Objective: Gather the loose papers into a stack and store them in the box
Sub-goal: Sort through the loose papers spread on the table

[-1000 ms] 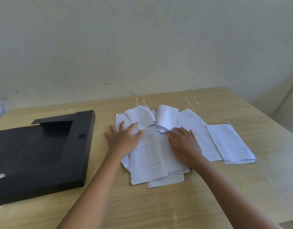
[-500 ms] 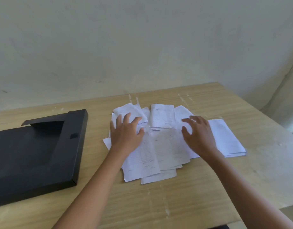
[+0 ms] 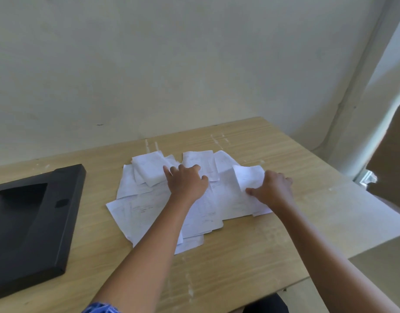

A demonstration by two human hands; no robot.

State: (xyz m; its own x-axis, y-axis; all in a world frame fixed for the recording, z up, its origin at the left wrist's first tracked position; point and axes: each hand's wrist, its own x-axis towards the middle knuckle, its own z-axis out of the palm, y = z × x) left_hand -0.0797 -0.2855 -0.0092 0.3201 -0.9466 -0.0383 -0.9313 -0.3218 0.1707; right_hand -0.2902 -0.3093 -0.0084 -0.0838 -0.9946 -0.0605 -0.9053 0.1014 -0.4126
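Several loose white papers [image 3: 147, 206] lie in an overlapping heap in the middle of the wooden table [image 3: 239, 263]. My left hand [image 3: 187, 182] rests flat on the middle of the heap, fingers spread. My right hand [image 3: 272, 188] is at the heap's right side and pinches a sheet [image 3: 248, 177] whose far edge curls up off the pile. The black box [image 3: 34, 220] lies flat on the table to the left of the papers, apart from them, with a cut-out flap at its far end.
A pale wall runs along the table's far edge. The table's right edge slants close past my right hand. A brown board [image 3: 391, 159] and a white frame stand beyond that edge. Bare table lies between the box and the papers.
My right hand slid the right-most sheet leftward onto the heap and lifted its edge. My left hand moved right, toward the heap's centre. The camera view shifted right.
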